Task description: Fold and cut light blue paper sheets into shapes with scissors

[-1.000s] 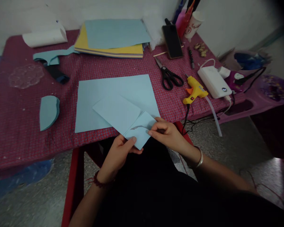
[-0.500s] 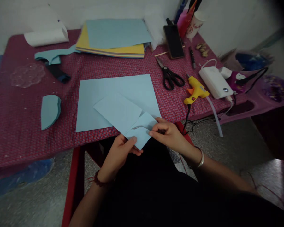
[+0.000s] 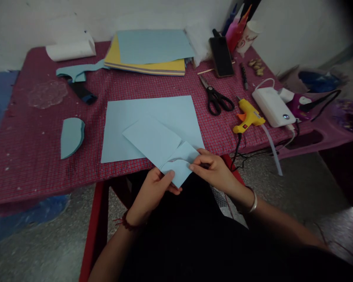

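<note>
Both my hands hold a folded light blue paper piece (image 3: 161,147) over the near edge of the table. My left hand (image 3: 153,192) pinches its lower corner with thumb on top. My right hand (image 3: 213,170) is closed on its right edge, fingers curled. The piece has a curved slit near the held end. It lies over a larger light blue sheet (image 3: 135,121) resting flat on the red checked tablecloth (image 3: 32,156).
Black scissors (image 3: 217,100), a yellow glue gun (image 3: 248,117) with a cord, a white power bank (image 3: 272,105), a phone (image 3: 222,56) and a cup of tools lie to the right. A paper stack (image 3: 147,55), a white roll (image 3: 70,50) and blue cut-outs (image 3: 72,135) lie at back and left.
The view has shifted slightly, so everything sits further right in frame. My hands keep the same hold on the blue piece with little movement.
</note>
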A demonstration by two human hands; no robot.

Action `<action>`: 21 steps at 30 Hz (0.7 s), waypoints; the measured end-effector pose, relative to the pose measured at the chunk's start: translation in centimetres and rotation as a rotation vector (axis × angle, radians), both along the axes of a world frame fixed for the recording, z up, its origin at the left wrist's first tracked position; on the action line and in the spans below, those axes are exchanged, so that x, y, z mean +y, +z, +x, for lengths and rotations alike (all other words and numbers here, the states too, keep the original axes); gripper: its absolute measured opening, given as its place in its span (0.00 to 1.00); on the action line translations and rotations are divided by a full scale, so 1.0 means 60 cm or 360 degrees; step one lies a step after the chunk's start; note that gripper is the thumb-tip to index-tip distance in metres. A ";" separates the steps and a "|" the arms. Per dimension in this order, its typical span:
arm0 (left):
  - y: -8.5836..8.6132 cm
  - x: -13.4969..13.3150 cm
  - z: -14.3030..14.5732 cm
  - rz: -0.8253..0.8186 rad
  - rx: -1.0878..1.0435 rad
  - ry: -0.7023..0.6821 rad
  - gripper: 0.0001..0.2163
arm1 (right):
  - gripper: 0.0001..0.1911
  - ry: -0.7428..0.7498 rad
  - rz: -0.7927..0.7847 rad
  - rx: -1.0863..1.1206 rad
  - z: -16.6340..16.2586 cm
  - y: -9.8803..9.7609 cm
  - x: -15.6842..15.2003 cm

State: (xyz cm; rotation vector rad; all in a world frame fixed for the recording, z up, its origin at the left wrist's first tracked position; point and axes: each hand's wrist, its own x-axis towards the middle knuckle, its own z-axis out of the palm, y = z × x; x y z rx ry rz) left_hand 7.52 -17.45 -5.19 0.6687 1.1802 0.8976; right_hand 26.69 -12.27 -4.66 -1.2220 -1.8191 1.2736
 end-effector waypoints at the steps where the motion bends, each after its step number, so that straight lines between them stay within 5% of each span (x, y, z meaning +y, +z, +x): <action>1: -0.001 0.000 -0.001 -0.0001 -0.0012 0.0001 0.10 | 0.14 -0.0013 -0.0008 0.0002 -0.001 0.001 -0.001; 21: -0.005 0.001 -0.002 0.0026 -0.0083 0.0013 0.12 | 0.14 -0.0014 -0.0014 0.0012 -0.004 0.004 -0.002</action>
